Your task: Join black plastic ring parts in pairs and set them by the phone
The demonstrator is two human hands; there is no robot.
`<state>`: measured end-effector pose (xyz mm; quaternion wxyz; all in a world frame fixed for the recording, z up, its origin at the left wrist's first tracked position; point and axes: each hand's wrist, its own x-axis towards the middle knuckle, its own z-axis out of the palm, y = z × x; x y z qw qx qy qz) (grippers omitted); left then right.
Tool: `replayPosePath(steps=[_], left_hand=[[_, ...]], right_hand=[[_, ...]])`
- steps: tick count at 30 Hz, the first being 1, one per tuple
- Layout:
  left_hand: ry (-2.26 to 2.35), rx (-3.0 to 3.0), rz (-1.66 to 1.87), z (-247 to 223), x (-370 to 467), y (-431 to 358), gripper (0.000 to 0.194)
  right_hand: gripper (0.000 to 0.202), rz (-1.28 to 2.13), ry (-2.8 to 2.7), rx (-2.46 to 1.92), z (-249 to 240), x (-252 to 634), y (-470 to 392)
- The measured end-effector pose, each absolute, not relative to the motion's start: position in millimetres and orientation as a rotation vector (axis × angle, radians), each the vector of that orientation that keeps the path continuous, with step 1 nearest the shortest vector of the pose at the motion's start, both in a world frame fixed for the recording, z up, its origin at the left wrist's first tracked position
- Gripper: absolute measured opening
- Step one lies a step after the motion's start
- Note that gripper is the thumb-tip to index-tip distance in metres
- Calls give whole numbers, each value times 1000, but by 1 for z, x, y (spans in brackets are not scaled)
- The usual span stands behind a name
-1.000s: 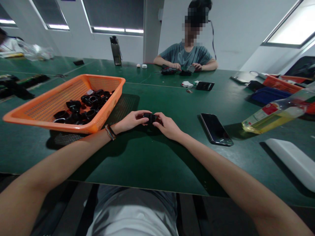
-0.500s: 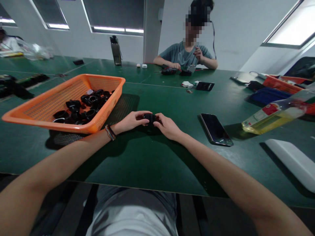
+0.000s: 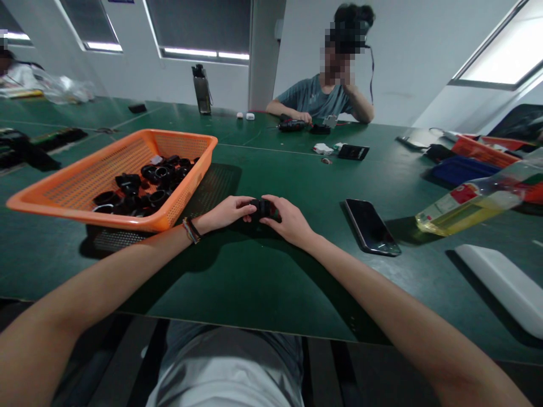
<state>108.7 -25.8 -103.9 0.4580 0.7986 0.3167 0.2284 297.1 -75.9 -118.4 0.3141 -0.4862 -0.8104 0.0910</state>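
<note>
Between my two hands is a small black plastic part point(image 3: 259, 209), held just above the green table. My left hand point(image 3: 231, 211) grips its left side with thumb and fingers closed. From the right, my right hand point(image 3: 288, 217) has its thumb and fingers around the other side. The fingers hide much of the part, so its exact kind cannot be made out. To the left stands an orange perforated basket point(image 3: 186, 195) with several black ring-shaped plastic parts point(image 3: 159, 196) in it.
A phone point(image 3: 372, 227) lies right of my hands, beside a tilted bottle of yellow liquid point(image 3: 453, 209) and a white box point(image 3: 503, 285). Across the green table point(image 3: 254, 271) sits a person point(image 3: 320, 96) near a power drill point(image 3: 292, 125). A dark water bottle point(image 3: 201, 90) stands at the back.
My right hand has shifted slightly left and its fingers now reach further around the black part. The person opposite has raised a hand to the head.
</note>
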Motion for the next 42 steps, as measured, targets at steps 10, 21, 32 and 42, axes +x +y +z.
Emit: replayPosePath(steps=[10, 21, 32, 42], left_hand=[[788, 2125, 544, -108, 108, -28, 39], [801, 2246, 586, -105, 110, -37, 46], [826, 2397, 643, -105, 109, -38, 44], [805, 2504, 667, -107, 108, -38, 40]], right_hand=[[38, 78, -2257, -1245, -115, 299, -77], [47, 121, -2282, -1176, -116, 302, -77], [30, 245, -2183, -1311, -117, 296, -80], [18, 437, -2087, -1474, -110, 289, -85]])
